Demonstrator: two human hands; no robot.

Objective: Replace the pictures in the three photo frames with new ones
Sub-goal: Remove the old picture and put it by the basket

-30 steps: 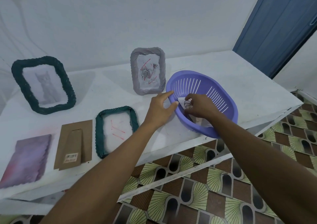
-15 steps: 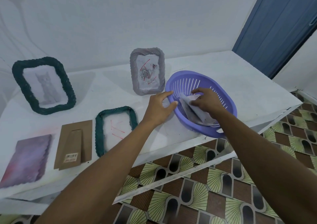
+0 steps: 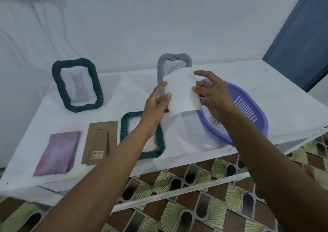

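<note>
Paper sheet (image 3: pixel 181 91) hangs above the table (image 3: pixel 266 89) before the grey frame (image 3: pixel 161 66), grip of left hand (image 3: pixel 156 104) clamped on its edge, grip of right hand (image 3: pixel 211 96) apart at the other edge; this one-sided hold could crease or drop it.

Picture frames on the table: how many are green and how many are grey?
Green frames: 2, one standing, one lying flat
Grey frames: 1, standing
Total: 3
</note>
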